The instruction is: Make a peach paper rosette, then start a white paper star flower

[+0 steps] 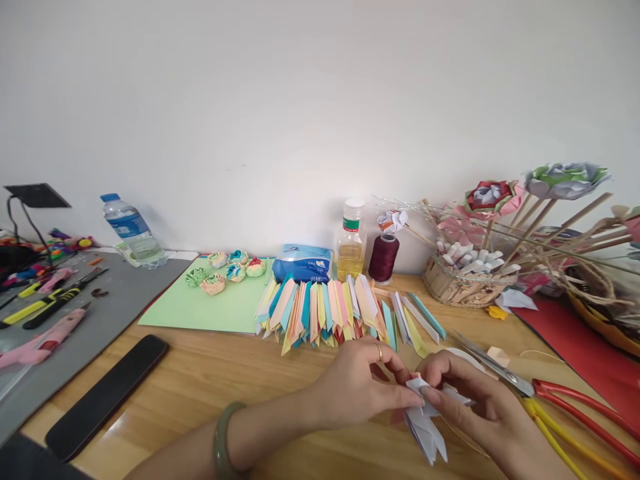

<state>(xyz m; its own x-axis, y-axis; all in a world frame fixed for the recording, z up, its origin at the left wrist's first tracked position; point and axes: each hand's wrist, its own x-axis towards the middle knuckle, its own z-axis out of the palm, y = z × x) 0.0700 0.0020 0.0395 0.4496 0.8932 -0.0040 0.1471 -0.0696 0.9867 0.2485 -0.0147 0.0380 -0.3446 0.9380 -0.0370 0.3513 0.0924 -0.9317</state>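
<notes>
Several folded white paper pieces (425, 430) sit pinched between my two hands above the wooden table. My left hand (357, 383), with a ring on one finger and a green bangle at the wrist, closes thumb and fingers on their left side. On their right side my right hand (477, 403) grips with thumb and bent index finger. A bit of pink paper shows under the left thumb. Just behind the hands lies a long heap of folded coloured paper strips (320, 310). Loose strips (413, 320) spread from its right end.
Red-handled scissors (525, 383) lie at the right beside yellow-handled ones (555, 433). A dark thread spool (384, 259), an oil bottle (351, 243) and a tissue pack (303, 263) stand along the wall. A phone (107, 397), paper flowers (215, 283) and a glue gun (45, 340) are leftward.
</notes>
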